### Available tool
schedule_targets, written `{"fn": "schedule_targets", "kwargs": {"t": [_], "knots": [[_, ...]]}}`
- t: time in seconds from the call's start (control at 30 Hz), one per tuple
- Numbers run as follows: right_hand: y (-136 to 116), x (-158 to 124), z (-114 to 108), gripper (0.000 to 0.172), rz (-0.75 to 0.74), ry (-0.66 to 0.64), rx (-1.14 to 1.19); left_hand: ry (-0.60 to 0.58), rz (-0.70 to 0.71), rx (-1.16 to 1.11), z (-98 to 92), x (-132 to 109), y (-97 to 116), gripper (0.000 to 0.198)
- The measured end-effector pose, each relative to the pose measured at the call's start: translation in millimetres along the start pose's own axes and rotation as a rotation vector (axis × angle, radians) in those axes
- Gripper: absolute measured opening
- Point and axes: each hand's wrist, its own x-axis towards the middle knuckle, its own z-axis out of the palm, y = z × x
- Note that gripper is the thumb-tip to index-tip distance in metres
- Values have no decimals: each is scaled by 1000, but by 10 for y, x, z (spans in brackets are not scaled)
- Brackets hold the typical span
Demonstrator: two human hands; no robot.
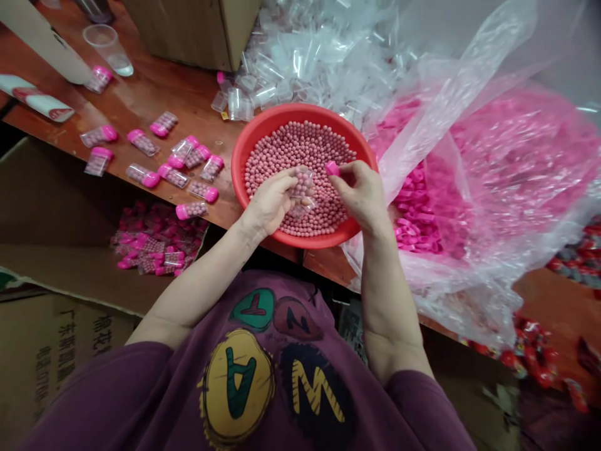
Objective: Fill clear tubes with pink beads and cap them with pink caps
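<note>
Over a red plastic basin (240,156) of small pink balls (300,141), my left hand (275,199) is closed around clear plastic containers (303,181). At least one of them is filled with pink balls; how many containers there are I cannot tell. To the right, above the basin's edge, my right hand (361,193) pinches a bright pink cap (332,168) between thumb and forefinger. The cap is apart from the containers. Several filled containers with pink caps (173,176) lie on the wooden table left of the basin.
Empty clear containers (323,56) are heaped behind the basin. A plastic bag of pink caps (422,213) lies open on the right. Below the table edge, a cardboard box (61,213) holds many capped containers (159,241). Another carton (192,31) and a clear cup (110,50) stand at the back left.
</note>
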Motion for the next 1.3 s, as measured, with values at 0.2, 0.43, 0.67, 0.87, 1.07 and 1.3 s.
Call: {"fn": "schedule_targets", "kwargs": {"t": [0.2,0.43,0.67,0.87,1.07,1.3], "knots": [[-341,-135,-60,39,-106,34,411,-55,-54,75,21,-22,11,20],[-451,-253,-53,25,-95,60,281,-117,21,96,-38,22,-58,17],[-441,-274,75,22,-115,128,251,-167,-5,105,-72,10,-97,12],[-530,-324,202,18,-262,240,119,-143,1,70,-37,-11,-62,14],[-517,-351,114,20,-276,81,75,-79,73,150,-33,-33,-104,17],[-480,-427,-27,34,-159,13,294,-107,193,166,-47,-59,-116,9]]}}
